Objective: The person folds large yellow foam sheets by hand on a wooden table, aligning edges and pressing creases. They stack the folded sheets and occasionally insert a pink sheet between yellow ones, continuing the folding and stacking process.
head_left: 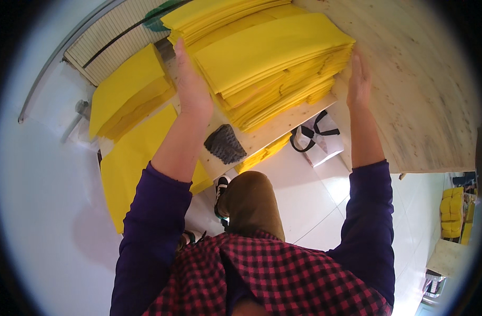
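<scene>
A tall stack of flat yellow sheets (275, 50), perhaps cloth or paper, lies on a pale wooden shelf board (283, 117). My left hand (193, 87) is flat along the left end of this stack, fingers stretched up. At the opposite end, my right hand (359, 81) stands upright with straight fingers by the stack's right corner; whether it touches cannot be told. Behind lies another yellow stack (214, 18). The sheets' lower edges look uneven. Near my left wrist, a dark grey textured piece (225, 144) rests on the board's front edge.
Further left are a smaller yellow stack (128, 89) and a large yellow sheet (133, 163). A wooden panel (409, 89) rises at the right. Below the board, a white bag with black handles (320, 142) and more yellow material (264, 154) sit near the tiled floor (304, 205).
</scene>
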Demonstrator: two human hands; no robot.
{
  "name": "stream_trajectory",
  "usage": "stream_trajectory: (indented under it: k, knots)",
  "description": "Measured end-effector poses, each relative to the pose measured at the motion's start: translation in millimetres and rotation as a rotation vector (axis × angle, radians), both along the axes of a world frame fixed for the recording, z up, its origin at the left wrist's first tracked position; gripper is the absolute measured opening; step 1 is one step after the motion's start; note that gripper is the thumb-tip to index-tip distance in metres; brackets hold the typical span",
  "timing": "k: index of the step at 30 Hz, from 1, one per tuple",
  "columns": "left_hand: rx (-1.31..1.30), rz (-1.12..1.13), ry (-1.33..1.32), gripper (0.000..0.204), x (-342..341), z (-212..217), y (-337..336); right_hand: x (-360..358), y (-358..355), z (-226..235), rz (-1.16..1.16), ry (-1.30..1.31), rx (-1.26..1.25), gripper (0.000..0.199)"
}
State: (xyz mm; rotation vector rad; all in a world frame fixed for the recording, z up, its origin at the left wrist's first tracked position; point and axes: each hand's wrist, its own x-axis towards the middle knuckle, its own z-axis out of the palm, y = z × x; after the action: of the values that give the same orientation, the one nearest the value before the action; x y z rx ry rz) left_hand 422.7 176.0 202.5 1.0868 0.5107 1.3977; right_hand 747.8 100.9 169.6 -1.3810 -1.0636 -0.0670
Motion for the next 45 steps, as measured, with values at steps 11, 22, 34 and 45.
stream_trajectory:
  k: [11, 22, 34, 45]
  knots:
    - [-0.046, -0.068, -0.013, 0.064, 16.8, -8.8, -1.2, -24.0, -4.2, -16.1, 0.08, 0.094, 0.017, 0.055]
    - [-0.186, 0.061, 0.111, 0.062, 1.5, -9.5, -9.0, -28.5, -9.6, -17.8, 0.089, 0.196, -0.007, 0.044]
    - [-0.021, 0.072, 0.206, 0.058, -46.8, -42.9, -8.7, -52.6, -16.2, 9.9, 0.315, 0.608, -0.034, 0.03]
    - [0.982, -0.263, 0.658, 0.022, -107.7, 22.1, -139.1, -182.1, -112.1, -34.4, 0.482, 0.374, -0.16, 0.026]
